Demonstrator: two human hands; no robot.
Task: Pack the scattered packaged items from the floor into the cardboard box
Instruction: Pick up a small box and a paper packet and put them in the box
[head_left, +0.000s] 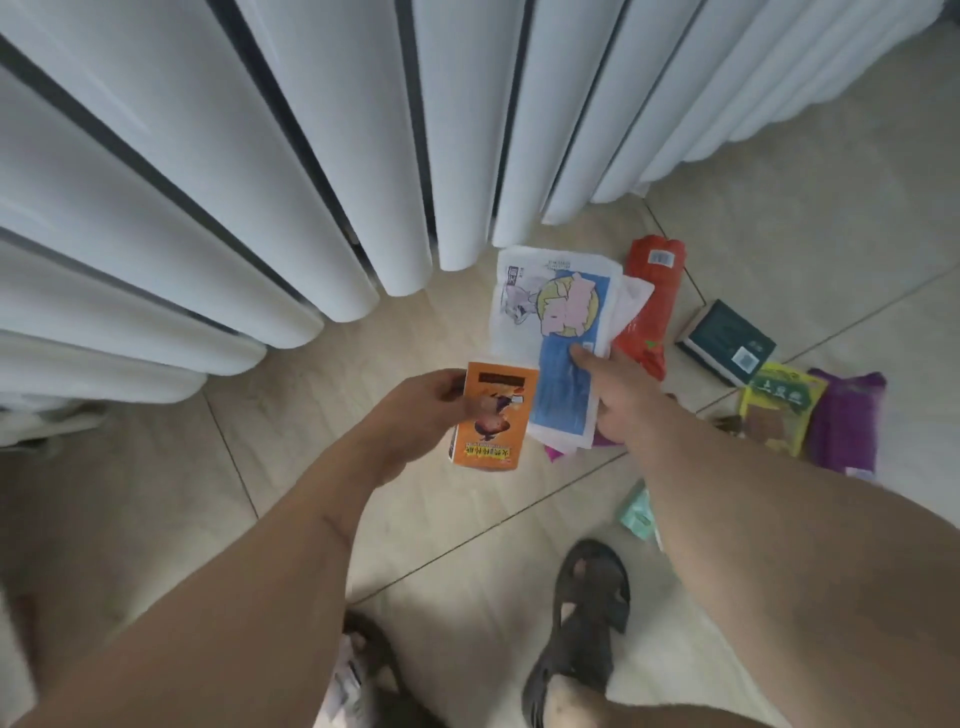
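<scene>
The left hand (415, 410) pinches a glossy orange packet (491, 415) between thumb and fingers. The right hand (618, 395) grips a flat, crinkled blue-and-white packet (561, 332), held above the pale tiled floor (467, 525), where red (649, 301), green (779, 405) and purple (847, 421) pouches lie beside a dark rectangular box (727, 338).

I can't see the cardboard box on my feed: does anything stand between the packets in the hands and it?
Cannot tell: the box is out of view. The left hand holds the orange packet, the right hand the blue-and-white packet, both held above the floor.
</scene>
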